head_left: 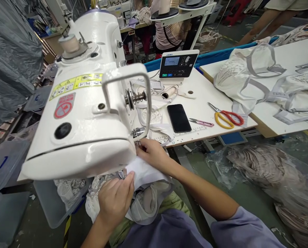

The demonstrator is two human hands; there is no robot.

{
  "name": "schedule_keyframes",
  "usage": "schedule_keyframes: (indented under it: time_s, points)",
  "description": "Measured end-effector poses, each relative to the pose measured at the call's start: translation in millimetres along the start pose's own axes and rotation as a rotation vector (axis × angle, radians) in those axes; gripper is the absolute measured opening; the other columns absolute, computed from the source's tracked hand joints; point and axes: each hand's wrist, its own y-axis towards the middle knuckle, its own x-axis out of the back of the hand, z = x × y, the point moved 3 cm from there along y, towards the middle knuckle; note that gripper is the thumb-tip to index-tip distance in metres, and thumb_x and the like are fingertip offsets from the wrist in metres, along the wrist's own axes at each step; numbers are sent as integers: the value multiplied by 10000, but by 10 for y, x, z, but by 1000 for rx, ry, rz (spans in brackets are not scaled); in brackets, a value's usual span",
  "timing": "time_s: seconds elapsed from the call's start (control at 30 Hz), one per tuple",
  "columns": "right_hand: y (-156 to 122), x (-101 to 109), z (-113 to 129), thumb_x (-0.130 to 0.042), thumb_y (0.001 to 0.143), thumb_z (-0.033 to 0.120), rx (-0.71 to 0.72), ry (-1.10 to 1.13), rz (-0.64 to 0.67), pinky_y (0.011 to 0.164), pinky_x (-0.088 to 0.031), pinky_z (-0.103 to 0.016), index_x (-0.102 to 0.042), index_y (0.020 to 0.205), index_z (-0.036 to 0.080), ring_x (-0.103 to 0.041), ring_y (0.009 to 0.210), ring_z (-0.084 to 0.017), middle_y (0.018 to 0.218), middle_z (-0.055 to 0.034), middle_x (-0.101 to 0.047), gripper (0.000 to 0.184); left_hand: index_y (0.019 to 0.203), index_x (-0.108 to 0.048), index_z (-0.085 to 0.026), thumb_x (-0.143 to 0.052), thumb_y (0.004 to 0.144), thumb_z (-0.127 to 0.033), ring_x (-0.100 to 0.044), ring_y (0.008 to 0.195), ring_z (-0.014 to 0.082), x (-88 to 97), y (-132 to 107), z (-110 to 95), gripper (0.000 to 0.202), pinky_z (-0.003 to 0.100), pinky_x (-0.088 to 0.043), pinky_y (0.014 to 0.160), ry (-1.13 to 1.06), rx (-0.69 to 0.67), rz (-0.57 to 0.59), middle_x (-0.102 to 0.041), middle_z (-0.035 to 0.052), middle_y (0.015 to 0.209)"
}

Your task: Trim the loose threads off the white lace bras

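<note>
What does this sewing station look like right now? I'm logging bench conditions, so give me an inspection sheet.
Surface: white table with a printed ruler along its front edge.
Job's things: white fabric at the sewing machine head; lace pieces below it.
Clutter: black phone, red-and-yellow scissors, pink snips, control panel, thread cone.
Grips: left hand pinches the fabric edge; right hand presses the fabric by the needle area.
Cables: nothing seen.
Surroundings: garments on the next table, plastic bags on the floor, other people beyond.
</note>
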Motion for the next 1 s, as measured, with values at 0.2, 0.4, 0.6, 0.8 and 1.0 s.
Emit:
schedule_keyframes:
  time_s: [0.2, 0.4, 0.6, 0.8, 1.0]
  points:
    - [-27, 23, 31, -585, 929, 253, -22, 35, -8, 584, -288, -226, -695, 928, 181, -475, 562, -113, 629, 48, -597, 131, 1151, -671, -125, -616, 956, -72, -612, 570, 143, 28, -73, 54, 210, 286, -426, 596, -88, 100, -1, -692, 11, 679]
    - [-232, -111, -6, -577, 928, 410, -151, 436, -63, 625, -363, -238, -589, 947, 191, -466, 636, -127, 701, 45, -526, 220, 1119, -727, -171, -595, 976, -136, -758, 855, 175, 44, -152, 160, 198, 247, -564, 750, -227, 317, -58, -798, 66, 983]
    - [-785, -519, -168, -615, 789, 759, -658, 1131, 156, 494, -352, -233, -511, 825, 203, -430, 522, -116, 627, 31, -504, 566, 1019, -777, -231, -626, 962, -244, -778, 849, 182, 159, -232, 221, 162, 238, -608, 725, -407, 514, 33, -812, 11, 957]
    - [-1133, -535, -136, -781, 763, 613, -545, 1076, 125, 520, -387, -212, -557, 913, 217, -433, 521, -97, 633, 58, -518, 479, 1044, -760, -240, -613, 963, -273, -771, 825, 181, 200, -288, 125, 172, 242, -596, 688, -528, 555, 181, -810, 16, 953]
    - [-1375, -344, -77, -626, 961, 419, 69, 423, 35, 687, -527, -320, -699, 927, 233, -642, 748, -187, 806, -33, -670, 202, 1160, -666, -210, -705, 886, -334, -703, 743, 205, 18, -309, -136, 303, 307, -512, 630, -385, 318, 361, -753, 22, 856]
